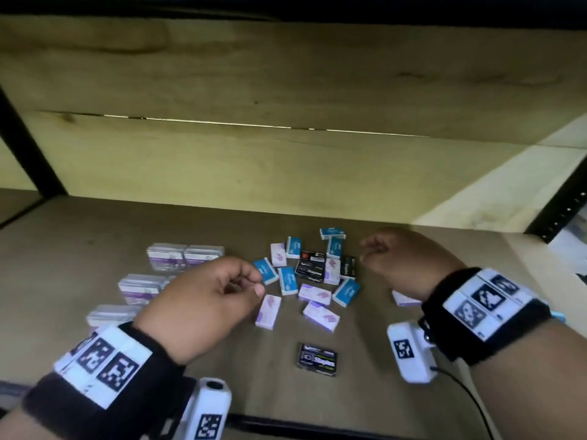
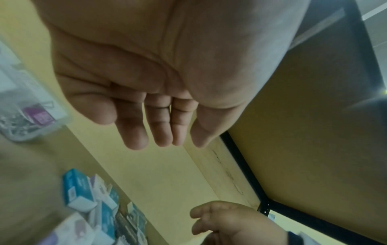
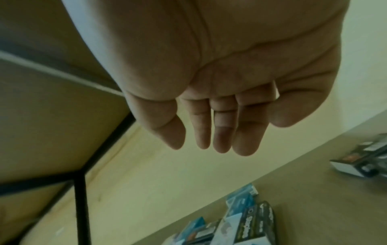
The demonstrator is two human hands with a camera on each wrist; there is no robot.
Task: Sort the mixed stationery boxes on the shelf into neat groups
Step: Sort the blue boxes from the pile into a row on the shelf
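A jumble of small boxes lies mid-shelf: blue-and-white boxes (image 1: 287,280), white-and-purple boxes (image 1: 268,311) and black staple boxes (image 1: 311,269). One black staple box (image 1: 317,359) lies apart near the front. Clear cases with purple labels (image 1: 166,256) are grouped at the left. My left hand (image 1: 251,282) hovers empty just left of the jumble, fingers loosely curled, its fingers (image 2: 136,132) hanging relaxed in the wrist view. My right hand (image 1: 370,250) hovers empty to the right of the jumble, fingers (image 3: 222,137) relaxed.
The brown shelf board (image 1: 95,223) has bare room at the far left and front. A pale wooden back panel (image 1: 286,173) closes the rear. Black metal uprights (image 1: 559,214) stand at both sides. A white-and-purple box (image 1: 405,300) lies partly hidden under my right wrist.
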